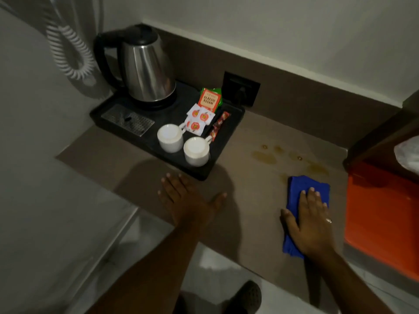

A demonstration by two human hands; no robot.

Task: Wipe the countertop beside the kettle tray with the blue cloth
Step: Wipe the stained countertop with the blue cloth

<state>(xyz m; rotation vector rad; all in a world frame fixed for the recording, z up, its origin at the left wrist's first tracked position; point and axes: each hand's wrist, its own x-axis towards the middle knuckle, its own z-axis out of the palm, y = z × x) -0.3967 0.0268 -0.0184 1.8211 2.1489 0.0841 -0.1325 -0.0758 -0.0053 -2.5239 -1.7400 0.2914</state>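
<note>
Head view, looking down on a brown countertop set in a corner. R hand lies palm-down on the blue cloth, fingers flat and close together, thumb spread to the side onto the counter; a ring shows on one finger. Cloth is folded and lies near the counter's front edge, w/ its far end sticking out past the fingertips. L hand rests flat on bare counter, fingers spread wide and holding nothing — fingertips just short of the front edge of the kettle tray.

Tray: black, sits at the back-left of the counter. On it a steel kettle w/ black handle and lid at the rear, a metal drip grate at front-left, two white cups side by side at the front edge, both mouth-down. Behind the cups are white sachets w/ orange marks, an orange tea packet reading "CLASSIC ASSAM", and red stick sachets in the right-hand slot.

Between tray and cloth, brownish spill stains dot the counter — nearest one is just beyond the cloth's far edge. An orange box stands at the far right, near the cloth. A white coiled cord hangs on the wall left of the kettle; a dark wall socket sits behind the tray.
</note>
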